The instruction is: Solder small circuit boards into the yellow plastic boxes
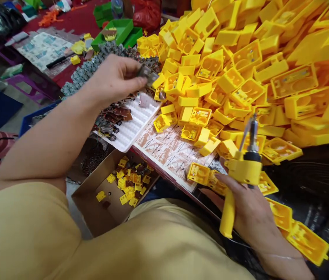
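Note:
My right hand (253, 212) is wrapped round a yellow pistol-shaped soldering gun (244, 169), its metal tip pointing up and away. My left hand (116, 79) reaches over a white ridged tray (141, 118) and pinches a small dark flat piece (147, 74) between thumb and fingers; blur hides its exact kind. Brown circuit boards (118, 112) with wires lie on the tray below that hand. To the right of the left hand rises a big heap of yellow plastic housings (199, 89), open ones showing metal contacts. Two housings (198, 174) lie by my right fingers.
A cardboard box (94, 206) with small yellow and brown parts stands below the table edge. Grey parts (85, 74) are piled behind my left arm. Green trays (120, 33) sit at the back. More yellow housings (307, 241) line the right side near my forearm.

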